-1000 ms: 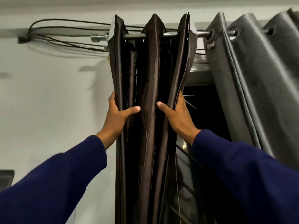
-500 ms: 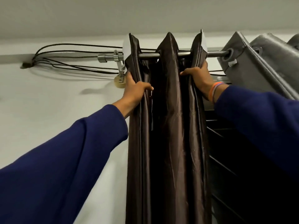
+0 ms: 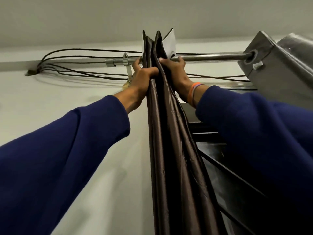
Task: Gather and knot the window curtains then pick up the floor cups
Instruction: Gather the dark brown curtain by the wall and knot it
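Left hand [image 3: 144, 74] and right hand [image 3: 174, 70] grip bunched brown curtain [image 3: 169, 133].

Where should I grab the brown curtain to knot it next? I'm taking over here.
Judging by how it hangs, take the brown curtain below the left hand and right hand, from the front, one hand each side; its folds are already squeezed into one narrow rope-like bundle there.

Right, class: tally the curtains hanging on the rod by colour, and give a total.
Brown curtain, bunched between the left hand and right hand: 1
Grey curtain: 1
Total on the rod: 2
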